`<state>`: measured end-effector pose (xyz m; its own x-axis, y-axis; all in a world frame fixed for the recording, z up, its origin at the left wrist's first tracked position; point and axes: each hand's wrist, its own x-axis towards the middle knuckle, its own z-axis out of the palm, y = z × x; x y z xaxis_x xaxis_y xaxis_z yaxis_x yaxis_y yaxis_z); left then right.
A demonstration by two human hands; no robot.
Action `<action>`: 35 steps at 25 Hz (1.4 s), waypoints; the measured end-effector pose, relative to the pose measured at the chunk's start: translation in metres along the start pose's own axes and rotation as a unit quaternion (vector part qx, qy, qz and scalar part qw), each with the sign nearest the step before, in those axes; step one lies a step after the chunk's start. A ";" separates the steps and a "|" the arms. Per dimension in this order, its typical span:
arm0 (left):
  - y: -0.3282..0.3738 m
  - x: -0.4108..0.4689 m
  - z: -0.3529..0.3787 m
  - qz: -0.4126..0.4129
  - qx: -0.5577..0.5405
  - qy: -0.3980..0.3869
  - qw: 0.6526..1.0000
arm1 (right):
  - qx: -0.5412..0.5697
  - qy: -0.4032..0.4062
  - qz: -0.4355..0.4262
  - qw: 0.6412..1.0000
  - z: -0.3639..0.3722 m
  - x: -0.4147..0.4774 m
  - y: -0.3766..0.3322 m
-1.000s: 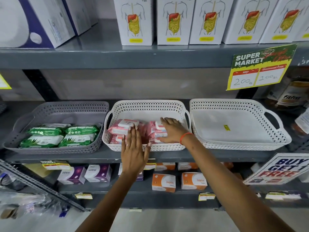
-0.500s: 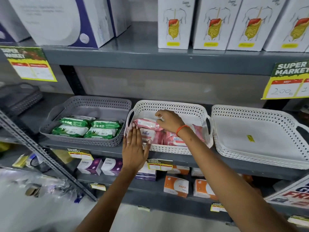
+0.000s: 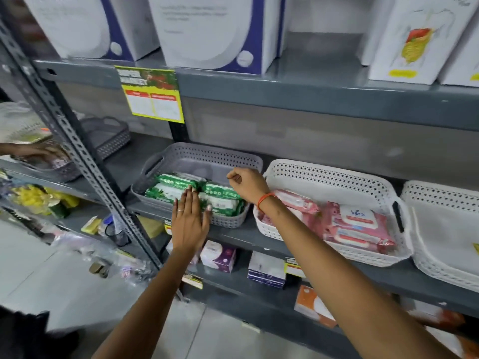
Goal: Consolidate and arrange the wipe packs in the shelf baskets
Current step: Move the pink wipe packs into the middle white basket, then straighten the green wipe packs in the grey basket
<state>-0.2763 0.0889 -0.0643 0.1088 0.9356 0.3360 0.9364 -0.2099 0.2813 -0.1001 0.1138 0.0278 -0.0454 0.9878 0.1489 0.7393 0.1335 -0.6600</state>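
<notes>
A grey basket (image 3: 207, 156) on the middle shelf holds several green wipe packs (image 3: 178, 181). My left hand (image 3: 190, 218) lies flat with fingers spread against the basket's front wall, fingertips over the packs. My right hand (image 3: 245, 182) hovers over the basket's right end, fingers curled shut with nothing visible in them. To the right, a white basket (image 3: 326, 174) holds several pink wipe packs (image 3: 356, 224). A second white basket (image 3: 440, 200) at the far right has only a small yellow sticker inside.
A slotted steel upright (image 3: 77, 151) slants across the left. Another grey basket (image 3: 108, 136) sits further left on the shelf. Boxes fill the shelf above and the shelf below. A yellow price sign (image 3: 151, 95) hangs from the upper shelf edge. Another person's hand (image 3: 39, 151) shows at far left.
The view has swung left. My right hand left the pink packs in the white basket and moved over the grey basket. My left hand shifted from the white basket's front to the grey basket's front.
</notes>
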 end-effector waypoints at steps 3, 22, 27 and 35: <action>-0.053 0.018 -0.012 -0.007 0.004 0.006 1.000 | -0.025 -0.063 0.003 0.998 0.038 0.038 -0.037; -0.081 0.036 -0.009 0.030 0.021 -0.017 0.999 | -0.239 -0.189 0.034 0.952 0.133 0.155 -0.044; -0.078 0.040 -0.012 0.038 0.056 -0.020 0.998 | -0.214 -0.199 0.014 0.956 0.114 0.149 -0.044; -0.060 0.047 -0.008 0.096 0.077 -0.040 0.992 | -0.226 -0.393 0.130 0.882 0.019 0.108 0.008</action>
<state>-0.3301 0.1431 -0.0582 0.3106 0.9032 0.2961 0.9351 -0.3464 0.0755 -0.1121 0.2227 0.0242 -0.1538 0.7550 -0.6375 0.9778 0.0234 -0.2082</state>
